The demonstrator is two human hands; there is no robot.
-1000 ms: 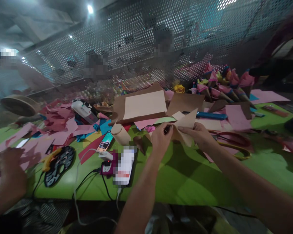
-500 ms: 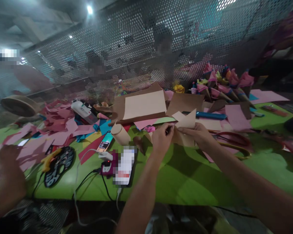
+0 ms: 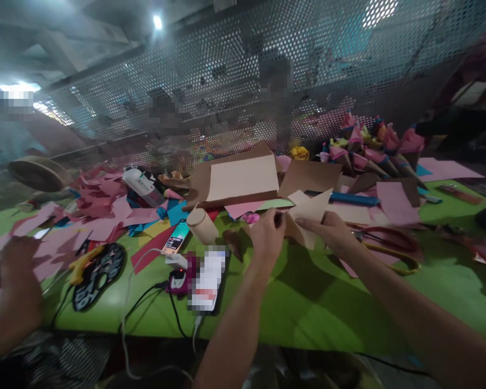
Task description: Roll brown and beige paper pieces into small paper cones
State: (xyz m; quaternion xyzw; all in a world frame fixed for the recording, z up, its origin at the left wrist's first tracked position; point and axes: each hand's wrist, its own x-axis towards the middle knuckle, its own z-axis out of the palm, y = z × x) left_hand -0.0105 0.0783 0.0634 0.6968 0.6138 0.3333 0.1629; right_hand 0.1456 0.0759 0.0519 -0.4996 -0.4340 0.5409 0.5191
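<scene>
Pinched in my right hand (image 3: 335, 228) is a creased sheet of light brown paper (image 3: 308, 208), with my thumb lying flat across its face. The sheet is bent, and one corner points up. My left hand (image 3: 269, 232) is closed at the sheet's left edge, fingers curled in; whatever sits between its fingertips is hidden. Just behind my left hand lies a small pink paper flower (image 3: 250, 217). Scissors with yellow and red handles (image 3: 392, 254) rest beside my right wrist.
A paper roll (image 3: 202, 226), two phones (image 3: 209, 281) and a purple power adapter (image 3: 182, 281) with cables stand left of my arms. A yellow glue gun (image 3: 87, 262) lies farther left, near another person's hand (image 3: 20, 259). Wrapped paper flowers (image 3: 372, 146) are piled at the back right.
The brown sheet has tilted, showing more of its face, and my right thumb has slid lower on it. My left hand stays closed at nearly the same spot. The view has shifted slightly.
</scene>
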